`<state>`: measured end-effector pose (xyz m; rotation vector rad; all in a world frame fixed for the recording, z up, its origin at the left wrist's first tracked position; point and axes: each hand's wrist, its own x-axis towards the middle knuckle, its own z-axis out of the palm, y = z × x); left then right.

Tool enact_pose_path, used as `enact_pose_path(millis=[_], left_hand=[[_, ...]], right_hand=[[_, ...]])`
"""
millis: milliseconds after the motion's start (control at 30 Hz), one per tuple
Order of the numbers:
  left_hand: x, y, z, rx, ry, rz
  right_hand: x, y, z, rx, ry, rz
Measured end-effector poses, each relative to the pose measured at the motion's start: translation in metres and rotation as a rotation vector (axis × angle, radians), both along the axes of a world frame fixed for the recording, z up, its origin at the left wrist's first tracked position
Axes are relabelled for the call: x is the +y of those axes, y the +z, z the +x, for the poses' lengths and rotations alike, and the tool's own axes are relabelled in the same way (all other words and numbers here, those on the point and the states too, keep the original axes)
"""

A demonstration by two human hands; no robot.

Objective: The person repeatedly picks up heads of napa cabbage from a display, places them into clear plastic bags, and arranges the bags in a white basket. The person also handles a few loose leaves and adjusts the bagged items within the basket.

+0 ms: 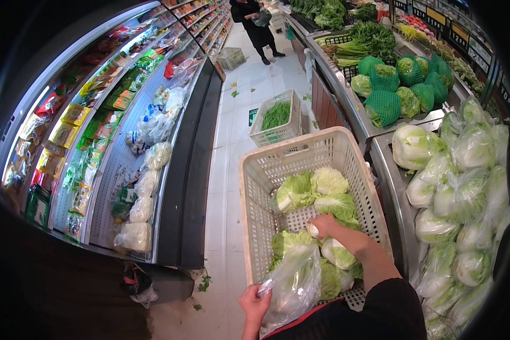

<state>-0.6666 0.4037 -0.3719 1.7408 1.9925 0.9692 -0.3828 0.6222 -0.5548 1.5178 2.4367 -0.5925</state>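
A large white perforated plastic crate (pixel 255 191) stands before me with several heads of napa cabbage in it. My left hand (pixel 256 301) pinches the gathered end of a clear plastic bag (pixel 295 278) at the crate's near left corner; whether the bag holds a cabbage is hard to tell through the folds. Inside the crate, my right hand (pixel 321 225) has its fingers on the pale end of a napa cabbage (pixel 339 208) or one beside it. More cabbages lie around it, such as a pale head (pixel 329 181) at the far side and another (pixel 339 253) nearer me.
Bagged napa cabbages (pixel 450 204) fill the steel display counter at right, beyond them cabbages in green foam nets (pixel 382 108). A smaller crate of green beans or similar vegetables (pixel 277 117) stands ahead. Left is a refrigerated shelf case (pixel 182 170). A person (pixel 257 25) stands farther up the aisle.
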Motion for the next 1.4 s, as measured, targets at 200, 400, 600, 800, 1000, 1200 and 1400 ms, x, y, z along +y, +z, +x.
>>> enact_pose_path(millis=[200,400,600,800,1000,1200,1400], left_hand=[[-0.001,-0.001,-0.001,0.015,-0.007,-0.021],[-0.001,-0.002,-0.003,0.015,-0.054,0.036],[-0.001,0.002,-0.002,0.015,-0.039,-0.021],[0.000,0.014,-0.002,0.010,-0.096,-0.196],[0.024,0.010,0.007,-0.708,-0.308,-0.449],[0.068,0.014,0.044,-0.978,-0.257,-0.358],[0.095,0.006,0.055,-1.324,-0.315,-0.389]], right_hand=[[-0.017,0.026,0.013,0.183,-0.013,0.098],[-0.034,0.082,0.016,0.259,-0.092,0.166],[-0.054,0.183,0.034,0.643,-0.315,0.293],[-0.082,0.273,0.076,1.275,-0.635,0.347],[-0.098,0.267,0.135,2.388,-0.511,-0.013],[-0.167,0.218,0.180,2.559,-0.606,-0.354],[-0.238,0.243,0.160,1.776,-1.002,0.065]])
